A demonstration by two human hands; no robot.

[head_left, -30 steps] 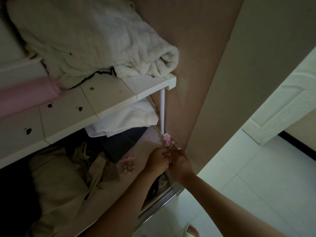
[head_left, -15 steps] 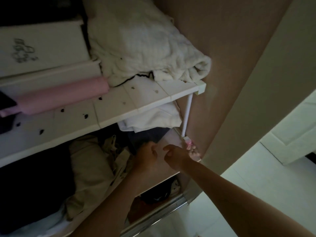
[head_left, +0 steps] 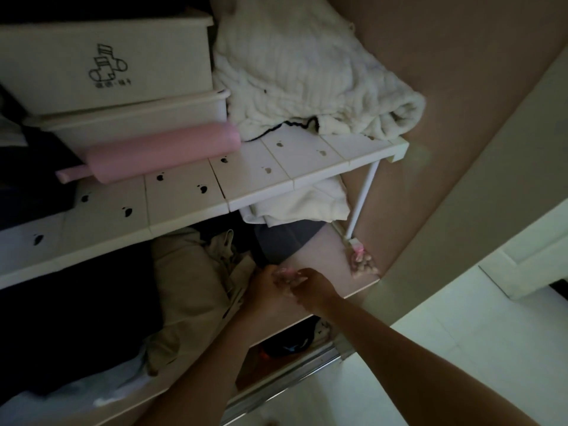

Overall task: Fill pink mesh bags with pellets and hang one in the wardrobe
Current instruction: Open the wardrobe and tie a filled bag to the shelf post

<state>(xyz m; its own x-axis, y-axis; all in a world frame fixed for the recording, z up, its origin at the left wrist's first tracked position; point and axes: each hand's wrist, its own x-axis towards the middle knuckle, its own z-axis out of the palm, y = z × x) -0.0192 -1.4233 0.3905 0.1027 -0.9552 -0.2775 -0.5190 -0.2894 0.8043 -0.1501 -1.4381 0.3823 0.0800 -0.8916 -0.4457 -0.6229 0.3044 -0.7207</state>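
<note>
A small pink mesh bag of pellets [head_left: 285,276] is pinched between the left hand [head_left: 264,285] and right hand [head_left: 310,287] (fingers closed on it) over the dim wardrobe shelf [head_left: 332,262], where a loosened grip could spill pellets.

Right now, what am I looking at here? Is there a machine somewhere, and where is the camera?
There is no machine. A person wears a wide-angle camera on the head, so this single picture looks forward and down past their own two arms into a dim wardrobe. The left hand and right hand meet over the lower wardrobe board, pinching a small pink mesh bag between them; its contents are hard to make out. Another pink mesh bag with pellets sits at the foot of the white shelf leg. On the white shelf above lie a pink roll, stacked white boxes and a folded cream blanket. Clothes fill the space beneath.
</note>
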